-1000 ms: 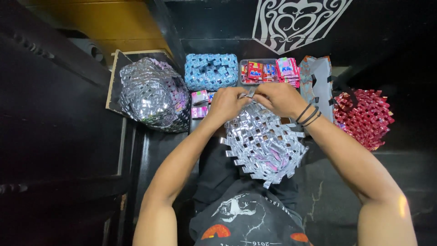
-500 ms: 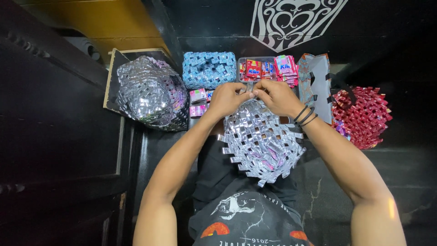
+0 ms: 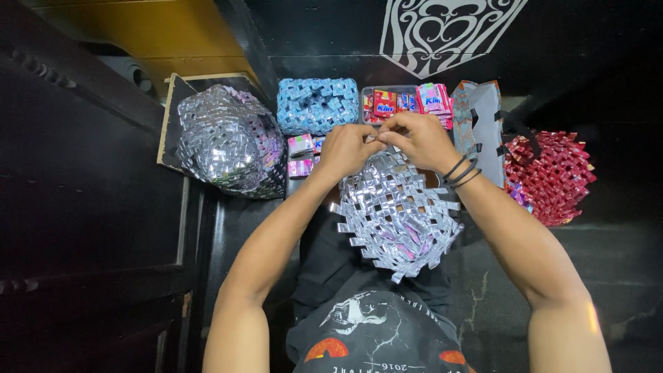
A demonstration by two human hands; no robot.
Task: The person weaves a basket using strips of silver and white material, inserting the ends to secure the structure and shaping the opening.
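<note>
Working from the left of the view, note the finished silver woven basket (image 3: pixel 228 141) resting on a board; it lies well apart from your hands, so leave it where it is. Next to it stands the blue woven box (image 3: pixel 318 105), with small folded wrapper pieces (image 3: pixel 301 155) just below it, near your left wrist. Your left hand (image 3: pixel 347 148) is closed in a pinch at the top edge of the silver woven panel (image 3: pixel 397 214), thumb and fingers pressed on what appears to be a folded strip; the strip itself is too small in this view to confirm. Your right hand (image 3: pixel 418 141) meets it fingertip to fingertip, also pinched shut on the same edge, with dark bands (image 3: pixel 461 171) around the wrist. The panel hangs from both grips over your lap, tilted toward you, its lower edge ragged with loose strip ends. To do this step well, keep the left pinch firm as the anchor and let the right fingers guide the strip into the weave, so that the fold stays flat and the neighbouring links do not spread. Keep the panel taut between the two grips; slack is likely to let the edge row open. Beyond your hands sits the tray of coloured wrappers (image 3: pixel 407 103), then a patterned bag (image 3: pixel 483 128), and at the far right the red woven basket (image 3: pixel 549 176).
</note>
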